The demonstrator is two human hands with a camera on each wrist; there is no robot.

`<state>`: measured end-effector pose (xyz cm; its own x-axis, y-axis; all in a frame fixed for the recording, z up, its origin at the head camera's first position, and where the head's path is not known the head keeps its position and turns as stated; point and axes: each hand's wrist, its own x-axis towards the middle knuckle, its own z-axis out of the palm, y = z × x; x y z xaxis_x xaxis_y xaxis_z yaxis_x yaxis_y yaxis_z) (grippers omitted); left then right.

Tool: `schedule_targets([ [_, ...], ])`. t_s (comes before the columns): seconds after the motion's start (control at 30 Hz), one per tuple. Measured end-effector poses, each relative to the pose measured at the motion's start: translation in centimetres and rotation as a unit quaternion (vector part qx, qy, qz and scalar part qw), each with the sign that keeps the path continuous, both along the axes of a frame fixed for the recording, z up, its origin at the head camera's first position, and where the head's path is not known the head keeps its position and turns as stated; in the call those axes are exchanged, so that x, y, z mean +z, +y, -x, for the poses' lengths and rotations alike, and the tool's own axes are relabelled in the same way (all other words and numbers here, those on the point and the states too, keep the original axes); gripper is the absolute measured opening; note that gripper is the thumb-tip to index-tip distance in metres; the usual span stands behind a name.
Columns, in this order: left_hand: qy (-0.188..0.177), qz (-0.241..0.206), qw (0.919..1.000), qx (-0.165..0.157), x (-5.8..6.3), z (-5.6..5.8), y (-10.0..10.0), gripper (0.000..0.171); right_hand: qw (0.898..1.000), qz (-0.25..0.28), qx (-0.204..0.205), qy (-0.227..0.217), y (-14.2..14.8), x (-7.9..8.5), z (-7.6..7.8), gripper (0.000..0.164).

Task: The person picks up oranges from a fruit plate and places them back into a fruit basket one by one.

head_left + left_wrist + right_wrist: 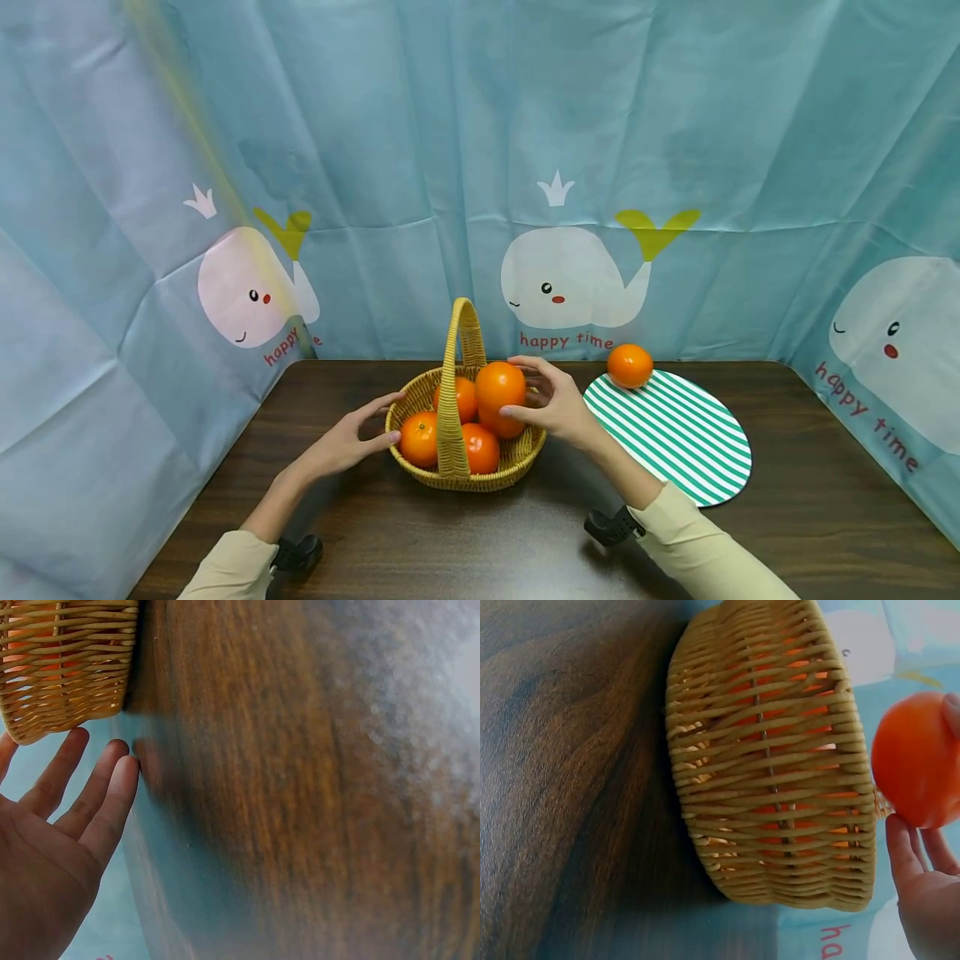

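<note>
A yellow wicker basket (517,477) with a tall arched handle (452,417) stands on the table and holds several oranges (418,439). Over its right side, my right hand (558,404) pinches an orange (501,384) between thumb and fingers; another orange lies just beneath it. In the right wrist view that held orange (915,761) is above the basket's rim. My left hand (341,442) rests its fingertips on the left rim, with the fingers (105,802) spread and loosely straight beside the wicker.
Right of the basket lies a round mat (675,433) with green and white stripes. A single orange (630,367) sits at its back left edge. Behind the dark wooden table (480,550) hangs a blue curtain (465,125) with whale prints.
</note>
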<state>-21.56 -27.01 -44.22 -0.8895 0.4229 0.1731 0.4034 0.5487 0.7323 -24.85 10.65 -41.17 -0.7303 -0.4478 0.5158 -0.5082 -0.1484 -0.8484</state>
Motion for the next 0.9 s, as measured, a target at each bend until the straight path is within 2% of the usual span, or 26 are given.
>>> schedule_targets([
  [0.4, -0.002, -0.002, 1.0000, -0.001, -0.1, 0.0, 0.0, 0.063, 0.999, -0.032, -0.016, 0.008, -1.0, 0.0, 0.0, 0.066],
  [0.7, 0.001, -0.003, 1.0000, -0.004, -0.2, 0.2, -0.1, 0.063, 0.999, -0.050, -0.014, 0.011, -1.7, 0.2, 0.0, 0.067],
  [0.9, -0.002, -0.006, 1.0000, -0.006, -0.3, 0.4, -0.2, 0.063, 0.999, -0.041, -0.009, 0.002, -1.6, 0.3, 0.2, 0.062],
])
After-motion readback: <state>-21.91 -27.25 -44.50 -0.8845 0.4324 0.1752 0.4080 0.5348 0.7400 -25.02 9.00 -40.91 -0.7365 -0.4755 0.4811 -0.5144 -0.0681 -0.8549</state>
